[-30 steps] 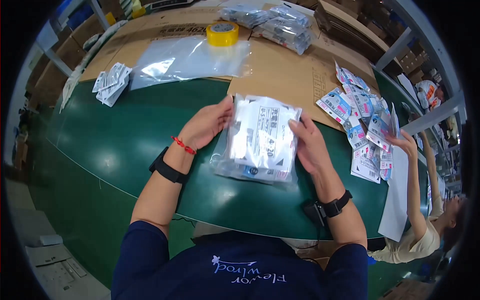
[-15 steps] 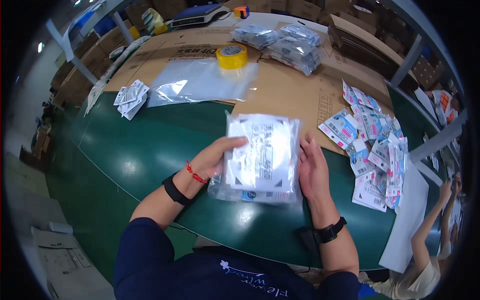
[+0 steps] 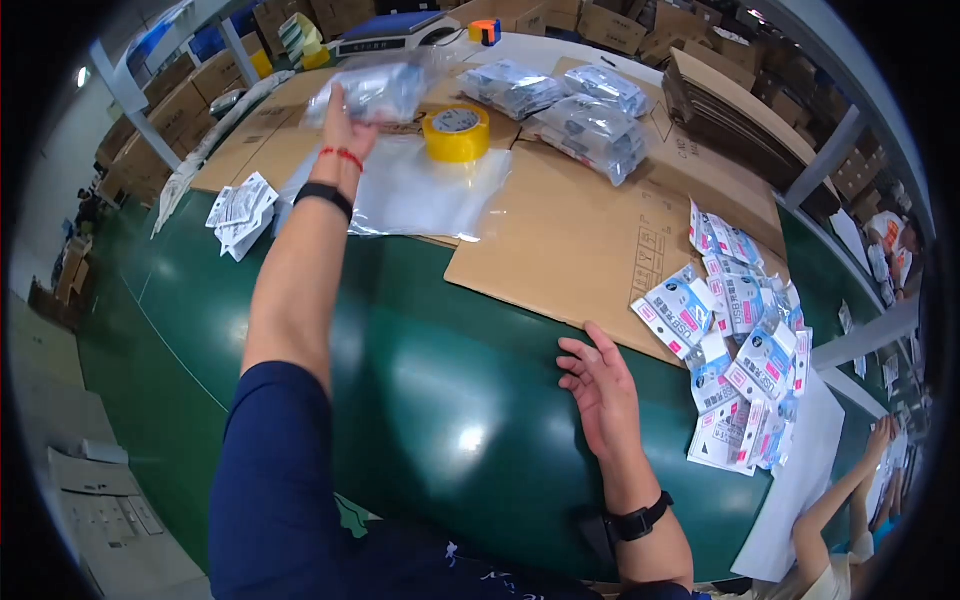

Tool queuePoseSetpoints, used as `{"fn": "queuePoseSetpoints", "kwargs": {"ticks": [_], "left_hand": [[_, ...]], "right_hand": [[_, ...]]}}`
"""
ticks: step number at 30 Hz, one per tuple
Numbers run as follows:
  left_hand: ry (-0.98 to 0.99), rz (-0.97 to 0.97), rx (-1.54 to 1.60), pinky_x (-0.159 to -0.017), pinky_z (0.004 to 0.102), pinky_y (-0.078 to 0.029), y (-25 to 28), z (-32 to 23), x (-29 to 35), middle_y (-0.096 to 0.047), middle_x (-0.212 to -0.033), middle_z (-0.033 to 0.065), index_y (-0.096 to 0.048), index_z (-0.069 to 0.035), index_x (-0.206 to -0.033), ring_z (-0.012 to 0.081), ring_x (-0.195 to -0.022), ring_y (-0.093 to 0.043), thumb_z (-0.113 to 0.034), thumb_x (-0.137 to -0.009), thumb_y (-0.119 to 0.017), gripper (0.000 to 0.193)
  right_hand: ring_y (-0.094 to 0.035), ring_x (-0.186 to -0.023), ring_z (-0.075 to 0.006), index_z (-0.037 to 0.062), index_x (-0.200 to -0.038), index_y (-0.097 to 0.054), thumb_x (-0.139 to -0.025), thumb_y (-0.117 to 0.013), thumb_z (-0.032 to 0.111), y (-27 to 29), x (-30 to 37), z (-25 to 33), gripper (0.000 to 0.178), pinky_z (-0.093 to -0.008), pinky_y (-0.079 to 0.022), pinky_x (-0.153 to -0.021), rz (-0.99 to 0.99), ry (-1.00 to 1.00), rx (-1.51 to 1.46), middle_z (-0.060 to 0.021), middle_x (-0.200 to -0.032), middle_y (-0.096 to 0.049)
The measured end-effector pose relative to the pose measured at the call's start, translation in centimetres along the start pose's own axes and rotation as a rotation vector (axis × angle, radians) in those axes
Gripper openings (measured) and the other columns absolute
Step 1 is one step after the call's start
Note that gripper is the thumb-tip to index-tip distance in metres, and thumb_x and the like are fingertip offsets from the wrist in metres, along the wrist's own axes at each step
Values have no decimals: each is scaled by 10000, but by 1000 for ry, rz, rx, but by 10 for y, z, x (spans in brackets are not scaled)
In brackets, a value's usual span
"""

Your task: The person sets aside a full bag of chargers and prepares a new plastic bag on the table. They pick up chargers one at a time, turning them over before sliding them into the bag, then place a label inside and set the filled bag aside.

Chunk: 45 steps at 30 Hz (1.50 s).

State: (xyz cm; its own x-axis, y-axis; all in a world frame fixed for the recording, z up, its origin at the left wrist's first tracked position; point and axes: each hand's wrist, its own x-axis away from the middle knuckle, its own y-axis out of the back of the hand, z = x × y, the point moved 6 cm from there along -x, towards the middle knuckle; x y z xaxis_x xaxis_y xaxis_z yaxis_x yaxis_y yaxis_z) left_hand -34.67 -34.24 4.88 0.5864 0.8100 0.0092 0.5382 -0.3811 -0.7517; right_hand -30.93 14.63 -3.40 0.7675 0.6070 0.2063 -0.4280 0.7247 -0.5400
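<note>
My left hand (image 3: 346, 138) is stretched to the far left with its fingers closed on a filled clear plastic bag (image 3: 388, 92). The bag is blurred and sits over the cardboard, just left of and beyond a yellow tape roll (image 3: 456, 134). Flat clear bags (image 3: 425, 195) lie below that arm's wrist, partly under the tape. Over the green table (image 3: 440, 360), my right hand (image 3: 600, 395) is open and holds nothing, its fingers apart and slightly curled. Nearest to it on the right lies a heap of white, blue and pink carded packets (image 3: 740, 330).
More filled clear bags (image 3: 590, 135) rest on the flattened cardboard (image 3: 560, 240). White packets (image 3: 240, 215) lie at the left. Behind are a scale (image 3: 385, 35), an orange-and-blue tape dispenser (image 3: 485, 32) and stacked cardboard (image 3: 735, 110). A co-worker's arms (image 3: 830, 500) show at the right edge.
The filled bag, held between both hands before, has gone up and left with my left hand. My right hand has let go and stays low over the table.
</note>
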Motion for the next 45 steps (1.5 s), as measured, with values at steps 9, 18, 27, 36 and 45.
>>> {"fn": "queuePoseSetpoints", "kwargs": {"ticks": [9,18,27,36,45], "left_hand": [[-831,41,-2269,-1100,480,-269,29,71,11,-365,-1458,161,-356,-74,-1414,337,-1381,-268,-403,-936,-488,595],[-481,526,-1790,-1118,460,-250,-7,53,72,-390,-1454,129,-411,-85,-1385,333,-1350,-347,-464,-958,-354,574],[-890,520,-2116,-1088,415,-319,46,106,38,-436,-1423,116,-487,-114,-1337,321,-1320,-394,-400,-996,-299,483],[-337,567,-2037,-1015,414,-386,16,94,-4,-544,-1290,177,-554,-63,-1254,355,-1188,-503,-352,-993,-309,460],[-583,505,-1960,-958,406,-410,20,22,-58,-594,-1218,182,-588,-60,-1207,341,-1131,-545,-387,-986,-358,457]], "right_hand": [[-591,-946,-147,-6,-1395,-346,-939,-530,122,-6,0,1,509,-247,-474,-764,20,-50,133,-127,-1193,-585],[-590,-955,-129,17,-1401,-350,-950,-519,96,-3,2,3,489,-241,-464,-768,8,-50,228,-100,-1186,-597],[-593,-919,-122,-4,-1392,-366,-937,-545,130,-5,5,4,506,-220,-470,-745,16,-16,274,-116,-1169,-601],[-595,-922,-124,-3,-1387,-373,-939,-533,109,-3,2,2,488,-228,-483,-748,64,-5,279,-113,-1161,-603],[-585,-937,-137,-7,-1369,-392,-946,-527,123,-16,0,-2,463,-246,-486,-768,164,14,245,-113,-1158,-594]]}}
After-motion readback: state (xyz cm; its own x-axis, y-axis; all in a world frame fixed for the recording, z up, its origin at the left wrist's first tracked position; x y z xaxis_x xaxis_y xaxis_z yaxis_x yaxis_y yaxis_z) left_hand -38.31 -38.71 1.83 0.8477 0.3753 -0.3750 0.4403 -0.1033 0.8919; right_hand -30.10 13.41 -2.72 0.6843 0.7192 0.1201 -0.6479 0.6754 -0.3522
